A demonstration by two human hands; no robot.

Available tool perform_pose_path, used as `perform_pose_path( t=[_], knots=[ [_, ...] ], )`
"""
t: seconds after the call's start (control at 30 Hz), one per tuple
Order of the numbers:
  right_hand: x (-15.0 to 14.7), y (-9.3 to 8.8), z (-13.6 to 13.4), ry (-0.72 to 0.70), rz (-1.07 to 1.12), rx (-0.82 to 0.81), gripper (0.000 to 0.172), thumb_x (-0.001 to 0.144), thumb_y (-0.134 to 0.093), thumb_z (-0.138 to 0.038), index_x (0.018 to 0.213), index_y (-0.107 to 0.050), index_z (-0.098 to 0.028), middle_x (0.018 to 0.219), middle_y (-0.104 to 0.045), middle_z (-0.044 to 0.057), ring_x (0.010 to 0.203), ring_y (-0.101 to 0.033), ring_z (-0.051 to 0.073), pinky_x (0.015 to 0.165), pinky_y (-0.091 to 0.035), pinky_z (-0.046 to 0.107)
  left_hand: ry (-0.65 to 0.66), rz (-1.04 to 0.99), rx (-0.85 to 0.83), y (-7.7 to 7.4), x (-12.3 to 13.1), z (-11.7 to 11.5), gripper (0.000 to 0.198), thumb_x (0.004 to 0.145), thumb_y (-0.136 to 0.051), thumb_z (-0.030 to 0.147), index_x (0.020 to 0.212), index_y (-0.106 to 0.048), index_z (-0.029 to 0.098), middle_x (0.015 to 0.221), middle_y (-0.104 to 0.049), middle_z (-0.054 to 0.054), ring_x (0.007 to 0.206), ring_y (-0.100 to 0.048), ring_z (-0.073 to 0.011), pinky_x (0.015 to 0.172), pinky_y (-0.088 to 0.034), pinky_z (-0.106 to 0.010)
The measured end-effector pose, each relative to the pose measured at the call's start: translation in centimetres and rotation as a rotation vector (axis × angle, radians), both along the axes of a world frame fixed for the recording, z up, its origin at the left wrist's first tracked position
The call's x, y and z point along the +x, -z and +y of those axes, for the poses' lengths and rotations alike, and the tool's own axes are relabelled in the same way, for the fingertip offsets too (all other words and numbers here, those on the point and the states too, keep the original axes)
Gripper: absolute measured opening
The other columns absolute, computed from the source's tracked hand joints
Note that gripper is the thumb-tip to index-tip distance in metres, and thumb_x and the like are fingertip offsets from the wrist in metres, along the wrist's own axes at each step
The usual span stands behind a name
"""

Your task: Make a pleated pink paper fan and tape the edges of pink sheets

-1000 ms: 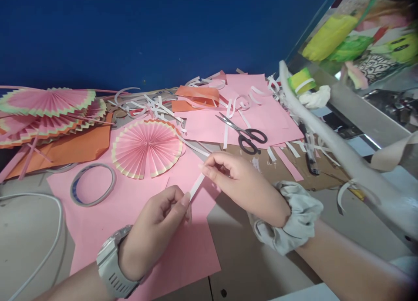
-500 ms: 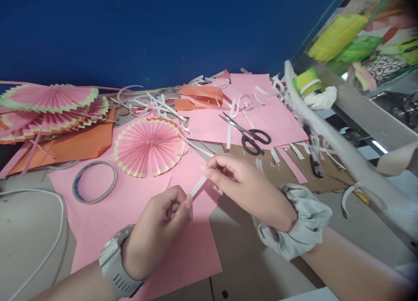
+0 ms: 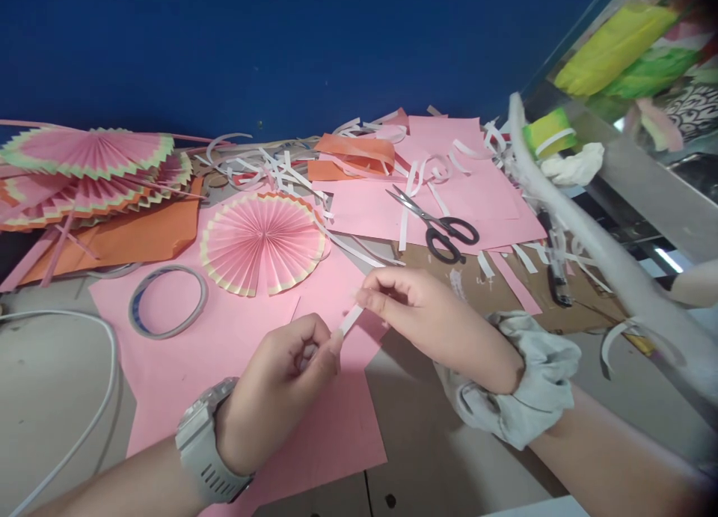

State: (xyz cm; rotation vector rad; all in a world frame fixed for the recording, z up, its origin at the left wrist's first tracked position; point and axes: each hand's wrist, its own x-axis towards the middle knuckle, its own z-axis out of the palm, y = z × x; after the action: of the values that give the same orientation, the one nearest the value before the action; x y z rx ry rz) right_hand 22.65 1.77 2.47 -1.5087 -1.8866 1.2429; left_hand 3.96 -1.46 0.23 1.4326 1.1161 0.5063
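Your left hand (image 3: 280, 386) and your right hand (image 3: 426, 315) both had the fingers closed on the ends of a short white paper strip (image 3: 351, 319), held between them over the pink sheet (image 3: 224, 352) on the table (image 3: 56, 397), near the pleated pink rosette (image 3: 262, 242), with the scissors (image 3: 440, 229) farther back.

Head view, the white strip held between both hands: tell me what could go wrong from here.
1. The strip is thin and pinched at each end by the left hand and right hand; a hard pull could tear or crease it.
2. If it slips, it could be lost among the loose white strips behind the fan.
3. The scissors lie close beyond the right hand; a reach past them might catch a blade.
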Motion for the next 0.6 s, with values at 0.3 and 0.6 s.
perform_pose_path(
  t=[0.3, 0.6],
  knots=[
    [0.16, -0.21, 0.08, 0.006, -0.011, -0.023, 0.035, 0.09, -0.034, -0.044, 0.066, -0.041, -0.02, 0.063, -0.034, -0.005, 0.059, -0.036, 0.011, 0.054, -0.03, 0.024, 0.006, 0.037, 0.028, -0.06, 0.08, 0.15, 0.032, 0.091, -0.039, 0.041, 0.069, -0.044, 0.018, 0.06, -0.045, 0.003, 0.054, -0.039, -0.0089, 0.049, -0.03, -0.02],
    [-0.02, -0.1, -0.32, 0.04, -0.06, 0.023, 0.035, 0.09, -0.035, -0.045, 0.066, -0.041, -0.02, 0.061, -0.036, -0.005, 0.058, -0.036, 0.01, 0.053, -0.031, 0.024, 0.013, 0.03, 0.038, 0.06, -0.17, 0.2, 0.033, 0.091, -0.039, 0.041, 0.068, -0.044, 0.018, 0.058, -0.044, 0.004, 0.051, -0.035, -0.0076, 0.047, -0.029, -0.02]
  ],
)
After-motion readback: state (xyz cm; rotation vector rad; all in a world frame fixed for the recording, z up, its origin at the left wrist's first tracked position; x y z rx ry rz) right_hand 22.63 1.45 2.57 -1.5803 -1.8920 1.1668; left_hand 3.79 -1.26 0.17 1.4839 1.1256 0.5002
